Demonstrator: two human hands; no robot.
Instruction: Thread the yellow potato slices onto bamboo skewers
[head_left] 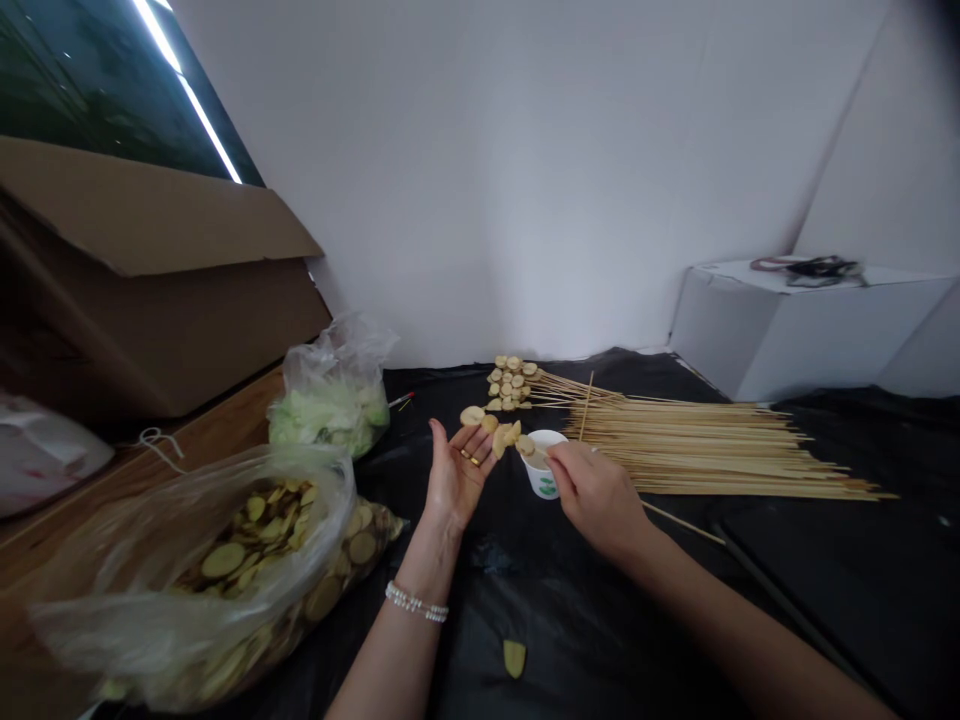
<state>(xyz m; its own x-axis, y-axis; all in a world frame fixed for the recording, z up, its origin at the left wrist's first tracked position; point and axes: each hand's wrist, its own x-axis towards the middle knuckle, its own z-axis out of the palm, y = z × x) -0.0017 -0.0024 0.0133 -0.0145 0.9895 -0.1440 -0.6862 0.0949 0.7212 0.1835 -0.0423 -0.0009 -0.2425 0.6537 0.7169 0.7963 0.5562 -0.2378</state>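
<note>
Thin potato slices (506,437) sit along a wooden skewer (682,523), whose shaft runs through my right hand (600,497) and out past its heel. That hand is closed around the skewer near the last slice. Under the far slices lies my left hand (459,470), palm up, thumb apart and fingers stretched out; whether the fingertips touch the slices I cannot tell. A white paper cup (545,484) with green marks stands just behind the right fingers, with one skewer upright at its side. One loose potato slice (514,658) lies on the black cover (570,620) nearby.
An open plastic bag (330,470) of potato slices fills the lower left, with a bag of pale green vegetable (330,410) behind. Finished potato skewers (510,382) and a pile of bare skewers (712,445) lie at right. Cardboard box (172,320) and white box (810,330) flank them.
</note>
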